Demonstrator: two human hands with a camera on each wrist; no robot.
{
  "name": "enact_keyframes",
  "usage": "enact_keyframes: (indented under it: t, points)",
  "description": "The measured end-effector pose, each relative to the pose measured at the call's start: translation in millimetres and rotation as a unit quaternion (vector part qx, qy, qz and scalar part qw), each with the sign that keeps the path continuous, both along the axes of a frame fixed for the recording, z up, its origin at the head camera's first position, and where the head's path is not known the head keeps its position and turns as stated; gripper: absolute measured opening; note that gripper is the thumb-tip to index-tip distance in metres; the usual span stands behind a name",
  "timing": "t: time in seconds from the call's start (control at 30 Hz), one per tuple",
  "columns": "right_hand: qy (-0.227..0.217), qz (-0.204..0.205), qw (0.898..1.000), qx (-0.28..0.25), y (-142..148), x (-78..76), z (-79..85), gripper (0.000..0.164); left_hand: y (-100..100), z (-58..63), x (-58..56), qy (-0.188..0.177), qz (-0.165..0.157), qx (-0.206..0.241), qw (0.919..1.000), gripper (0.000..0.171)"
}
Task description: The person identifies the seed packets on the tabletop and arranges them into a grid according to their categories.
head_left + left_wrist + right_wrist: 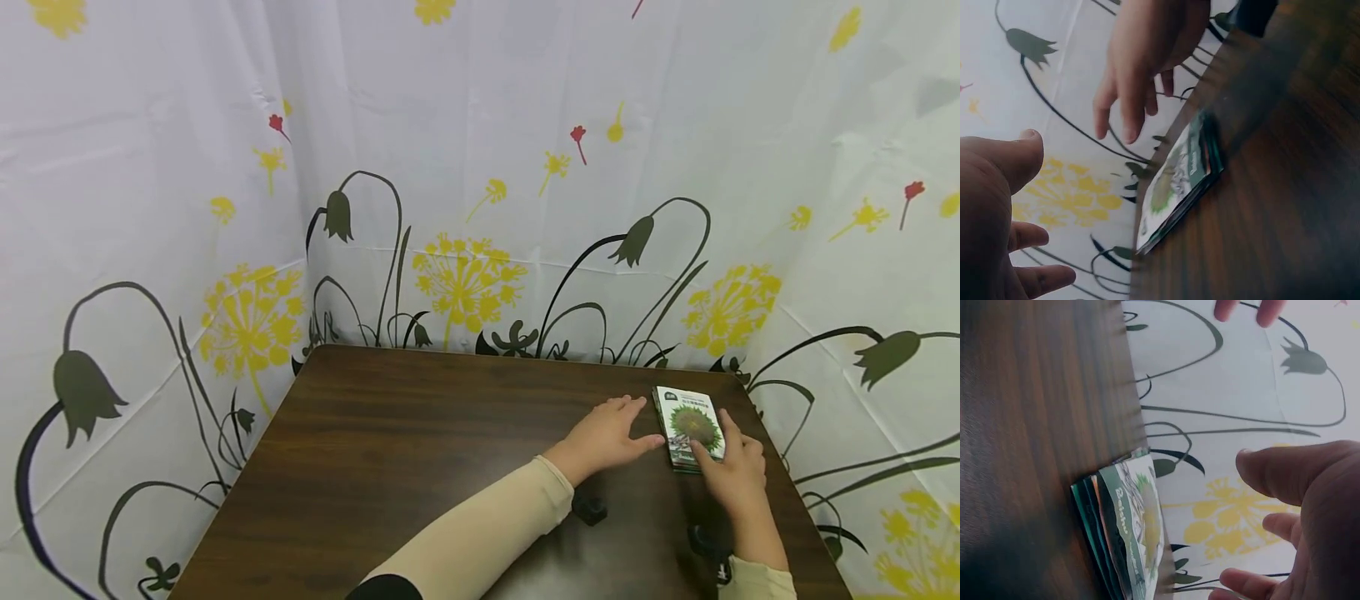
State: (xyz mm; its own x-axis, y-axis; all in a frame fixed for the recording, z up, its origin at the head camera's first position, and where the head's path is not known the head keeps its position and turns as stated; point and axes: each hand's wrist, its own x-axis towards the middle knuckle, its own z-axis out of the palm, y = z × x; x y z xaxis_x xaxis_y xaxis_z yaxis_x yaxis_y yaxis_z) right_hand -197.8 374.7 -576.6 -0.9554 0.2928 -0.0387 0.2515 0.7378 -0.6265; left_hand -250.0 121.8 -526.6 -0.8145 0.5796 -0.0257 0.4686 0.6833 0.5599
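Right, so both hands are out over the dark wooden table, one on each side of a small stack of packets lying flat towards the far right corner. On top, I can see a white cover with a round, spiky green plant, and the layered edges below look mostly dark green. Over on the left side, the left hand reaches in with fingers stretched and thumb pointing at the stack, gripping nothing. And the right hand hangs at the other side, fingers loosely extended, empty too; from the head its thumb crosses the cover, but the wrist views show a gap between hand and packets. Pale cream sleeves run up both arms, and behind it all hangs a white curtain printed with yellow blooms and drooping grey-green bellflowers.
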Motion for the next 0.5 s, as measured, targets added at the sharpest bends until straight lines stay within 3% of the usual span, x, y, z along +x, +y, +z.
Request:
enact_keyframes:
  t: [0.1,0.23,0.37,0.5]
  points:
    - [0.003,-0.012,1.000,-0.007,4,-3.6,-1.1,0.092,8,-1.1,2.4,-0.070,0.011,0.030,0.9971,0.075]
    - [-0.006,-0.029,1.000,-0.010,8,-8.6,-4.1,0.092,22,-2.7,4.0,-0.158,0.027,0.065,0.9849,0.068]
    - [-0.020,-0.047,0.999,-0.011,11,-12.3,-8.8,0.095,34,-6.0,3.7,-0.202,0.041,0.085,0.9748,0.065]
    - [-0.033,-0.054,0.998,-0.014,13,-15.6,-13.5,0.100,42,-12.4,2.9,-0.252,0.072,0.120,0.9574,0.062]
